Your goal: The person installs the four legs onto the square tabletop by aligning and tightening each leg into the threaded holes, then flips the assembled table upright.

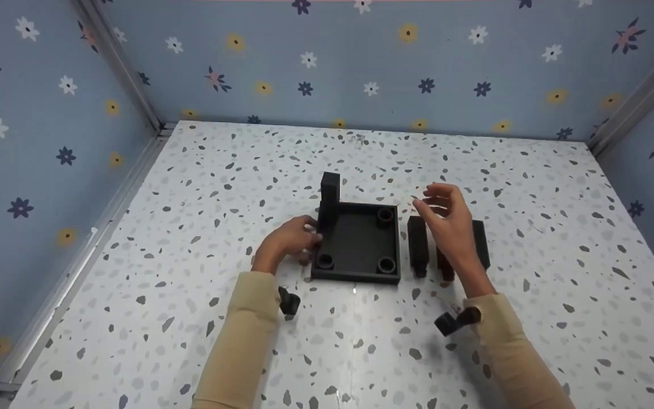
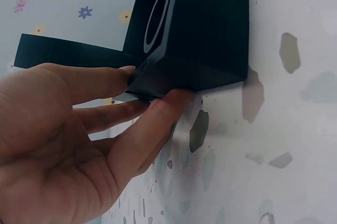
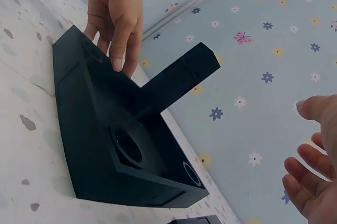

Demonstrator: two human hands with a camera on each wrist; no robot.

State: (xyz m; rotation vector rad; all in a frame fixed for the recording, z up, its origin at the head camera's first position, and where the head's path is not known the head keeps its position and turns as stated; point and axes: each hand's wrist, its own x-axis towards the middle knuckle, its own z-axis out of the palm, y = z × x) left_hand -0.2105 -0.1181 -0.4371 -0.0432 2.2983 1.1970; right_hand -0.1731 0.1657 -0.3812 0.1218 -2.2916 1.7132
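A black square tray (image 1: 358, 244) with raised walls lies on the table, round sockets in three of its corners. In the far left corner a black square post (image 1: 331, 184) stands upright. My left hand (image 1: 292, 237) holds the tray's left wall; in the left wrist view its thumb is at the rim and fingers are against the outer side. My right hand (image 1: 451, 218) is raised over several loose black posts, fingers bent and nothing between them. One loose post (image 1: 418, 244) lies just right of the tray; another post (image 1: 481, 244) is partly hidden by the right hand.
The white speckled table (image 1: 191, 227) is enclosed by flowered blue panels (image 1: 361, 62) at the back and both sides. A metal rail (image 1: 86, 238) runs along the left edge. Small black cameras (image 1: 289, 301) are worn on both wrists.
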